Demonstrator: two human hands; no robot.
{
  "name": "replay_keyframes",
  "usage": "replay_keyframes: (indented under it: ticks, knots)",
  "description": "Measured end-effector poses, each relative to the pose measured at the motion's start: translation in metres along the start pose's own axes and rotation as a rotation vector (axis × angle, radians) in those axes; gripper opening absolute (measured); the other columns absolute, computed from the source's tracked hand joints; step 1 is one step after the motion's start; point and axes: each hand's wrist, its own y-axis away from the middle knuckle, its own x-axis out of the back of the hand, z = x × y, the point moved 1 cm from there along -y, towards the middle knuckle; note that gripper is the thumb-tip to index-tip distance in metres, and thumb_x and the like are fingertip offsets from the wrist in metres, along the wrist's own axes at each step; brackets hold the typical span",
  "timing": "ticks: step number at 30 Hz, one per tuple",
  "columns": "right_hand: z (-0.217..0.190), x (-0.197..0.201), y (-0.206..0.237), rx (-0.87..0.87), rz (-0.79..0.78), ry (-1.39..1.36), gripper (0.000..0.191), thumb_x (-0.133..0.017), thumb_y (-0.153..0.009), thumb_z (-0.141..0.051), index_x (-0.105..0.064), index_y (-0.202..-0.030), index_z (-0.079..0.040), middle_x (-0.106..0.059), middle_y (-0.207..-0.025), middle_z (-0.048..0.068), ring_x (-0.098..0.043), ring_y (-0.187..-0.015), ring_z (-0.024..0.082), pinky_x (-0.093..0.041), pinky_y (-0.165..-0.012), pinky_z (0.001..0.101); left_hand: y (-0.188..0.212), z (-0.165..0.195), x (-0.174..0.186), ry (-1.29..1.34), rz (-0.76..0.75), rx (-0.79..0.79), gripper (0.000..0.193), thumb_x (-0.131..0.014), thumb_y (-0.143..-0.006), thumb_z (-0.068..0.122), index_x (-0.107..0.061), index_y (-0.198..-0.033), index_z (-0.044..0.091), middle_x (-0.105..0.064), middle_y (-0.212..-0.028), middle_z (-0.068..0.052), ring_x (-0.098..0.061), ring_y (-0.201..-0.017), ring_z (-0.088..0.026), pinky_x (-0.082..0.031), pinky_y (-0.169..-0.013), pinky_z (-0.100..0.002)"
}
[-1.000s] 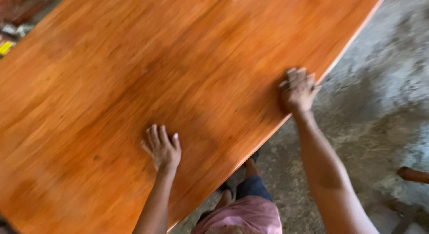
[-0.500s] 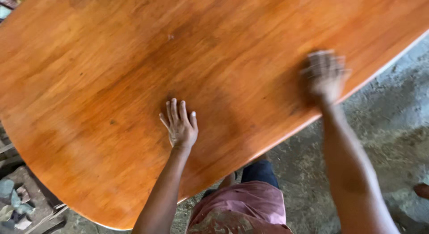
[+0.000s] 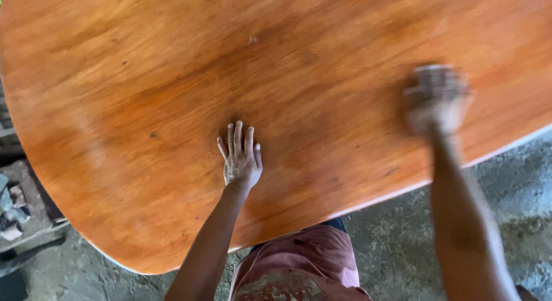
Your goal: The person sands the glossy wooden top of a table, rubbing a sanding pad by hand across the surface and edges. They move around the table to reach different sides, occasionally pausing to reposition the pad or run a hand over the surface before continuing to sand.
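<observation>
Closest to me at 6 o'clock is my pink shirt (image 3: 299, 261), tucked right under the near edge of the wooden tabletop (image 3: 172, 94). That big orange-brown slab with rounded corners fills nearly the whole view, from 6 up to 12. My left hand (image 3: 240, 157) lies flat on it near the middle, fingers spread a little, holding nothing. My right hand (image 3: 435, 97) is out at 2 o'clock on the surface too, but it's too blurred, so I can't tell if it's flat or curled around something. I'd guess this top is heavy and stiff, and the glossy finish looks slippery, so grab it by the edges, not the face. Rough concrete floor (image 3: 506, 180) at 4, some rubble (image 3: 11, 212) at 9.
</observation>
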Motion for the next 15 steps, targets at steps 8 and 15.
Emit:
replay_keyframes:
  ticks: [8, 15]
  knots:
    - [-0.153, 0.019, -0.032, 0.069, 0.285, 0.239, 0.062, -0.033, -0.118, -0.052, -0.024, -0.173, -0.024, -0.008, -0.180, 0.007, 0.001, -0.166, 0.036, 0.002, -0.138, 0.0580, 0.001, -0.009, -0.009, 0.037, 0.006, 0.065, 0.050, -0.052, -0.101, 0.026, -0.047, -0.148, 0.009, -0.032, -0.164, -0.020, -0.021, -0.155, -0.042, -0.011, -0.120, -0.072]
    - [0.046, -0.002, -0.073, 0.134, -0.027, -0.234, 0.049, -0.043, -0.101, -0.036, -0.044, -0.148, -0.024, -0.028, -0.164, 0.009, -0.014, -0.153, 0.035, -0.009, -0.122, 0.0629, -0.008, 0.016, -0.013, 0.040, 0.162, 0.262, 0.048, -0.053, -0.105, 0.029, -0.049, -0.149, 0.008, -0.036, -0.164, -0.018, -0.023, -0.156, -0.041, -0.009, -0.121, -0.074]
